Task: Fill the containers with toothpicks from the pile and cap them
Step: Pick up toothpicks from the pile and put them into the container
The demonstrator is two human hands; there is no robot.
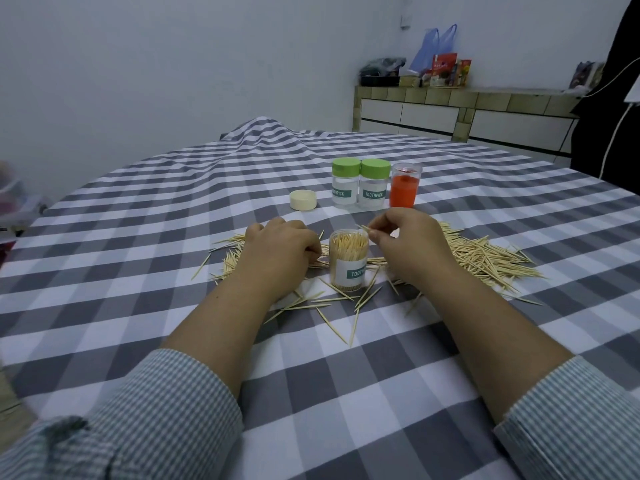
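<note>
An uncapped clear container (347,261) with a "TOOTHPICK" label stands upright between my hands, packed nearly full of toothpicks. My right hand (408,244) pinches a toothpick or two just above and right of its mouth. My left hand (282,249) rests curled on the pile at the container's left, fingertips among the toothpicks; whether it holds any is unclear. The toothpick pile (485,254) spreads across the cloth on both sides. A cream cap (303,200) lies loose behind. Two green-capped containers (360,183) stand further back.
A clear container with orange contents (404,185) stands to the right of the green-capped pair. The table wears a grey and white checked cloth (346,393). A tiled counter (467,109) with bags and boxes runs along the back wall.
</note>
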